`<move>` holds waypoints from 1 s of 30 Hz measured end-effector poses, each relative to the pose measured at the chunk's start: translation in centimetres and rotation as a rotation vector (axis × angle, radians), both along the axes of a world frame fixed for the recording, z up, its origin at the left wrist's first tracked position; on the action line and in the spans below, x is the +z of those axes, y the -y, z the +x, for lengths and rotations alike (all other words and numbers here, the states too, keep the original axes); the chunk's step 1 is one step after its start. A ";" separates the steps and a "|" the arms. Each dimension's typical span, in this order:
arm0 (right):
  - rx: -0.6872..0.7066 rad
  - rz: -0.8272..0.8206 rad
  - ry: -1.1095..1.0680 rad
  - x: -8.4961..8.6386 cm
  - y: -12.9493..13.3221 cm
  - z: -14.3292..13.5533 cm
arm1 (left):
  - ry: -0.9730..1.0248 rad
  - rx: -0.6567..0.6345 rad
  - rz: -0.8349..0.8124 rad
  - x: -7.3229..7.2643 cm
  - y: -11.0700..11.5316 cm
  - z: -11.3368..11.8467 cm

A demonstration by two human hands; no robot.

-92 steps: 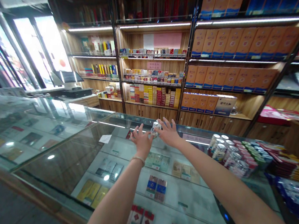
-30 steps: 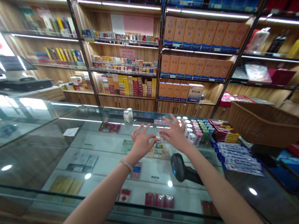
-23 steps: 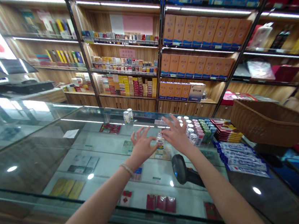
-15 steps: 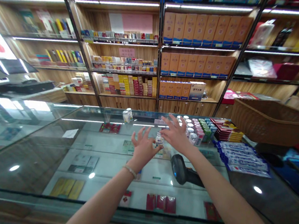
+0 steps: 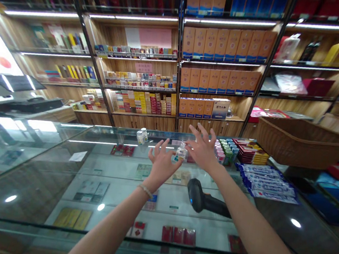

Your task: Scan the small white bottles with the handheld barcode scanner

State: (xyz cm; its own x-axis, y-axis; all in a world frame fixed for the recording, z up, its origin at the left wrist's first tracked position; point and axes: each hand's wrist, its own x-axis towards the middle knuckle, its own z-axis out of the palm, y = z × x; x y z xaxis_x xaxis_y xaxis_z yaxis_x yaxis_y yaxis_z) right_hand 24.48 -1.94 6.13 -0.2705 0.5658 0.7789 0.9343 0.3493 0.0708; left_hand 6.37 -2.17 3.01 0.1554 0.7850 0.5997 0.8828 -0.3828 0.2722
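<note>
Above the glass counter [image 5: 160, 198], a small clear bottle [image 5: 181, 150] with a pale label is held between both hands. My left hand [image 5: 162, 164] pinches its lower part between thumb and forefinger, the other fingers raised and spread. My right hand [image 5: 203, 149] has its thumb and forefinger at the top of the bottle, its other fingers lifted. The grip there is partly hidden and small. A black barcode scanner [image 5: 200, 197] lies on the glass below my right hand. Two similar small bottles [image 5: 141, 135] stand farther off to the left.
Rows of small pink and green containers [image 5: 226, 148] stand beyond my right wrist, near stacked red and yellow packets [image 5: 251, 152]. Blue-white packets [image 5: 267, 182] and a wicker basket [image 5: 300, 145] are on the right. Cigarette packs [image 5: 178, 236] show under the glass. Shelves line the back.
The view has tilted up slightly, so the shelves sit lower. Both hands stay at the bottle, which is raised slightly relative to the counter. My right hand now covers more of the containers behind it.
</note>
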 end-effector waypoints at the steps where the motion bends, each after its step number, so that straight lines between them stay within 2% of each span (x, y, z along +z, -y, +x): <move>1: -0.018 0.009 -0.021 0.4 0.1 0.3 | 0.015 -0.004 0.012 0.5 -0.1 0.4; 5: -0.065 0.064 -0.075 1.5 0.0 1.5 | 0.057 -0.030 0.059 1.9 -0.4 2.2; 10: -0.105 0.081 -0.086 2.1 -0.2 2.8 | 0.057 -0.058 0.072 1.8 -0.8 4.3; 14: -0.123 0.063 -0.126 2.3 -0.4 3.5 | 0.040 -0.090 0.083 2.0 -1.2 4.8; 22: -0.110 0.003 -0.193 2.3 -1.2 4.1 | 0.010 -0.122 0.084 3.1 -2.9 3.5; 30: -0.033 -0.128 0.003 1.8 -1.2 5.2 | -0.024 -0.232 0.026 3.5 -4.6 1.1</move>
